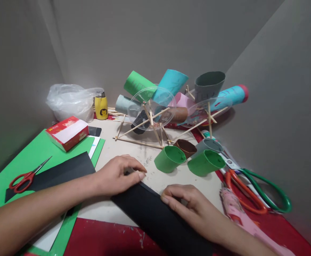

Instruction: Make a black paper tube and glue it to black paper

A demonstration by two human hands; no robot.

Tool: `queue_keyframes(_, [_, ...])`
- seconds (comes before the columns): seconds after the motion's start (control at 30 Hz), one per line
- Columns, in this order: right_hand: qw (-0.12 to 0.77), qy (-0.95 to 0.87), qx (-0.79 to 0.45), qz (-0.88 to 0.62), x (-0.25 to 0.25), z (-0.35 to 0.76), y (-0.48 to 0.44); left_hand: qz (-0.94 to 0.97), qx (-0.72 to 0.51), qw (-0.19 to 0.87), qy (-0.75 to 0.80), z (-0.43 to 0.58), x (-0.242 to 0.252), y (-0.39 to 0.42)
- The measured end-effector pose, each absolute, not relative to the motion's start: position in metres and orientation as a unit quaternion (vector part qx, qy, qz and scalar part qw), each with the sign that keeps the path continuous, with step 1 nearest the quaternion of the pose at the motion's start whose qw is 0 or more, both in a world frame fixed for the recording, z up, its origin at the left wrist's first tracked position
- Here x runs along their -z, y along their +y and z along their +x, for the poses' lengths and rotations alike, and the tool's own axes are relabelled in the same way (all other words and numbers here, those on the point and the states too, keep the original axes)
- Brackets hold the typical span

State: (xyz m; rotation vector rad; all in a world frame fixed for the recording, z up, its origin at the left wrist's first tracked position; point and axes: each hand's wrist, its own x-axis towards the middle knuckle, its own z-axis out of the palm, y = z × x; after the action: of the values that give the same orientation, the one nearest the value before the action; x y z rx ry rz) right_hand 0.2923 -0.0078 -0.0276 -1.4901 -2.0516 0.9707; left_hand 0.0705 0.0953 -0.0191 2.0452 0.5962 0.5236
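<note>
A long strip of black paper (150, 213) slants across the board from the middle toward the bottom edge. My left hand (120, 174) pinches its far end between thumb and fingers. Further along the same upper edge, my right hand (187, 206) pinches the paper with thumb and forefinger; that edge looks narrowly folded. Just beyond my hands stand two short green paper tubes (170, 159), with a brown tube (186, 147) and a grey tube (208, 145) behind them. Another black paper piece (65, 172) lies under my left forearm.
Red-handled scissors (22, 181) rest on green sheets (1, 177) at left, near a red box (67, 133). A stick-framed wheel with coloured tubes (151, 106) stands behind. Larger scissors (267, 192) lie at right. A plastic bag (70, 101) and yellow lighter-like container (101, 106) are at the back.
</note>
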Motion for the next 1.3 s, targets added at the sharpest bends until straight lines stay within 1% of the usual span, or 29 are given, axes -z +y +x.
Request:
queue_keyframes(0.1, [0.195, -0.771, -0.327, -0.51, 0.031, 0.285, -0.013, 0.952, -0.137, 0.243, 0.125, 0.074, 0.02, 0.082])
queue_keyframes(0.13, [0.192, -0.779, -0.322, -0.503, 0.033, 0.282, -0.014, 0.969, -0.112, 0.194, 0.105, 0.074, 0.022, 0.077])
queue_keyframes(0.2, [0.188, -0.79, -0.317, -0.49, 0.036, 0.279, -0.017, 0.981, -0.083, 0.153, 0.09, 0.075, 0.025, 0.07])
queue_keyframes(0.27, [0.194, -0.792, -0.321, -0.481, 0.038, 0.276, -0.019, 0.977, -0.066, 0.178, 0.098, 0.074, 0.025, 0.067])
queue_keyframes(0.37, [0.209, -0.777, -0.355, -0.476, 0.039, 0.277, -0.018, 0.953, -0.056, 0.269, 0.126, 0.072, 0.02, 0.069])
queue_keyframes(0.47, [0.198, -0.759, -0.393, -0.48, 0.038, 0.281, -0.016, 0.921, -0.05, 0.352, 0.156, 0.069, 0.017, 0.079])
queue_keyframes(0.6, [0.18, -0.74, -0.415, -0.498, 0.036, 0.29, -0.013, 0.865, -0.017, 0.455, 0.209, 0.063, 0.019, 0.096])
queue_keyframes(0.73, [0.162, -0.724, -0.43, -0.514, 0.035, 0.299, -0.009, 0.816, -0.01, 0.518, 0.258, 0.056, 0.017, 0.115])
queue_keyframes(0.83, [0.178, -0.716, -0.422, -0.526, 0.034, 0.303, -0.007, 0.795, -0.027, 0.541, 0.274, 0.053, 0.013, 0.127])
queue_keyframes(0.9, [0.193, -0.705, -0.423, -0.536, 0.034, 0.304, -0.007, 0.778, -0.051, 0.552, 0.296, 0.052, 0.011, 0.134])
queue_keyframes(0.97, [0.218, -0.68, -0.433, -0.55, 0.034, 0.304, -0.007, 0.741, -0.1, 0.576, 0.33, 0.05, 0.011, 0.14])
queue_keyframes(1.07, [0.265, -0.638, -0.453, -0.564, 0.034, 0.303, -0.007, 0.679, -0.211, 0.599, 0.369, 0.046, 0.016, 0.152])
queue_keyframes(1.2, [0.325, -0.599, -0.447, -0.579, 0.033, 0.302, -0.009, 0.606, -0.37, 0.584, 0.394, 0.041, 0.024, 0.168])
queue_keyframes(1.3, [0.392, -0.558, -0.425, -0.595, 0.033, 0.3, -0.008, 0.59, -0.399, 0.582, 0.392, 0.041, 0.027, 0.168])
